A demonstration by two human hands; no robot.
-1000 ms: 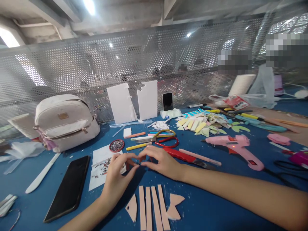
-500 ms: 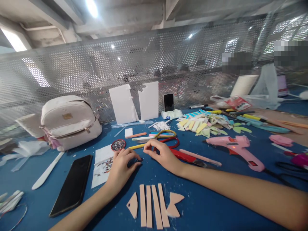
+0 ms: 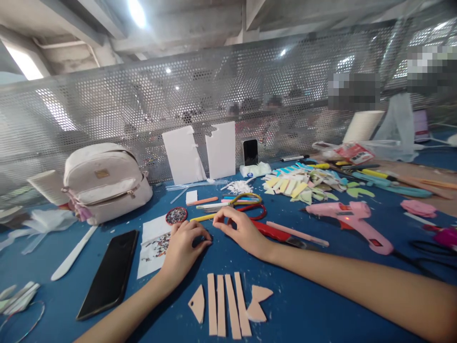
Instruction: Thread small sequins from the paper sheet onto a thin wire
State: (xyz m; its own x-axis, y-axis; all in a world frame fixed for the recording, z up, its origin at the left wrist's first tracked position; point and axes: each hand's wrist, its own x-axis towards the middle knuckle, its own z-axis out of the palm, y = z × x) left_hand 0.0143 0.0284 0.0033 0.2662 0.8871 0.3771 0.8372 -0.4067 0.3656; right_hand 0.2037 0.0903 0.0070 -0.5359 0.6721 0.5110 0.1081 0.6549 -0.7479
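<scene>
Over to the left hand (image 3: 187, 245), low on the blue tabletop (image 3: 157, 314), thumb and fingertips drawn close; across a small gap, facing it, the right hand (image 3: 244, 233), fingers curled into a narrow bend; cannot tell about anything pinched in either. Right beside the left hand, seeing a white paper sheet (image 3: 152, 228) with tiny dark and orange flecks; near its top, a round red-rimmed dish of glittery bits (image 3: 176, 216); nearer the body, lying flat, four slim pale-peach strips (image 3: 221, 307), between a pointed peach piece (image 3: 199, 305) and a peach tail-shaped piece (image 3: 256, 312). Expect almost no weight from the flecks, with ready scattering; best lifted singly by fingertips; expect light, perhaps slightly bendy strips, best taken by their long edges near the middle; pick the sheet up by a bare corner. Hard to make out: both sets of fingertips; the sheet's right part, behind the left hand; the yellow pen (image 3: 202, 217), partly behind the right; a spot on the pointed piece, maybe hole, maybe ink.
</scene>
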